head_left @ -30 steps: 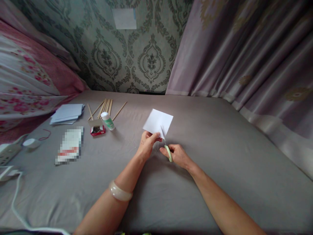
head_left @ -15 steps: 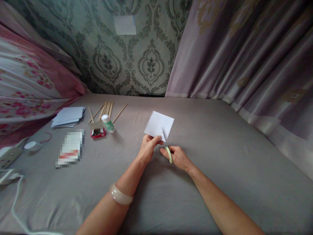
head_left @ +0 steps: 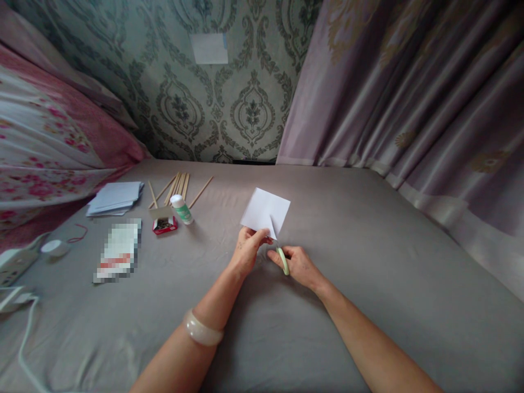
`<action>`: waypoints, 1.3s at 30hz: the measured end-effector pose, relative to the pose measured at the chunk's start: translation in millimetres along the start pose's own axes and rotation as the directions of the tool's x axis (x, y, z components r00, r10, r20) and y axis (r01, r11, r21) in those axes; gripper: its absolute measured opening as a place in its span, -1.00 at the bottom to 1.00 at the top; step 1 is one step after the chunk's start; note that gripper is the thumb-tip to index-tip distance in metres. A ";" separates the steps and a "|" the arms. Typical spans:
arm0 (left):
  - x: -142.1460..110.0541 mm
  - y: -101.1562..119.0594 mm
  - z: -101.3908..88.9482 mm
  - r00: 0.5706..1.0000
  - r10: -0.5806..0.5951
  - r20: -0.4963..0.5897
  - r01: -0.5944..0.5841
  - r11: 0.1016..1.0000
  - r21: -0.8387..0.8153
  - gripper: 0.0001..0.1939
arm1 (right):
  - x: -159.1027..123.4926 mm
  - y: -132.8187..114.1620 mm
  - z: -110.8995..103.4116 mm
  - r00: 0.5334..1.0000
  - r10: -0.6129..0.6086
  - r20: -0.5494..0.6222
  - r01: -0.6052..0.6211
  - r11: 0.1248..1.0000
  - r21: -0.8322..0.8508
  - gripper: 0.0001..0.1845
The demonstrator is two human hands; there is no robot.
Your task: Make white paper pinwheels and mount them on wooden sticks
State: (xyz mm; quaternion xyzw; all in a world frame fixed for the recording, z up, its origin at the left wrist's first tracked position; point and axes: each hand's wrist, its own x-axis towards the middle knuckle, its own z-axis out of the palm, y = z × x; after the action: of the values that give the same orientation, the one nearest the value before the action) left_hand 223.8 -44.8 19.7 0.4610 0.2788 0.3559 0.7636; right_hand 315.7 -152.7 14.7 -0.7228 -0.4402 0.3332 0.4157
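A square of white paper (head_left: 262,208) is pinched at its near edge by my left hand (head_left: 246,248), thumb on top. My right hand (head_left: 301,265) is closed around the pale green handle of a pair of scissors (head_left: 282,261). The blades meet the paper at its near right corner, where a slit runs inward. Part of the blades and the right fingers are hidden. A pale bangle (head_left: 202,328) sits on my left forearm.
To the left stand a glue stick (head_left: 182,209) and an open red box (head_left: 165,225) of small dark pieces. Wooden sticks (head_left: 179,188), a paper stack (head_left: 114,197), a blurred packet (head_left: 118,250) and a power strip (head_left: 16,263) lie around them on the grey cloth (head_left: 368,245).
The whole view has shifted slightly, so things appear a little lower. Both hands keep their hold, and the scissor blades look more closed at the paper's slit.
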 end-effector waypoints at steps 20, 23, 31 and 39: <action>2.1 4.1 -0.4 0.990 -0.142 0.021 0.143 0.964 -0.223 -0.77 | 0.1 3.3 0.8 1.000 -0.024 -0.011 0.023 0.998 -0.057 -0.52; 2.4 4.6 -0.1 0.989 -0.145 0.021 0.146 0.962 -0.233 -0.75 | -0.8 0.5 0.5 1.000 -0.022 -0.004 0.022 0.999 -0.047 -0.53; 1.1 3.0 0.5 0.993 -0.118 -0.025 0.113 0.980 -0.166 -0.66 | 0.3 1.9 1.3 1.000 -0.019 -0.013 0.019 1.000 -0.018 -0.52; 2.6 -3.2 -0.5 0.998 -0.060 -0.010 0.059 0.996 -0.072 -0.66 | 1.5 5.3 0.9 1.000 -0.014 -0.023 0.014 0.999 -0.034 -0.50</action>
State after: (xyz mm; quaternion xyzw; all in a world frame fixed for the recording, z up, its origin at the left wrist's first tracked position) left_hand 226.0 -43.5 16.4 0.4226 0.2839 0.3455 0.7883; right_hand 317.4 -152.4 9.4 -0.7303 -0.4460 0.3145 0.4109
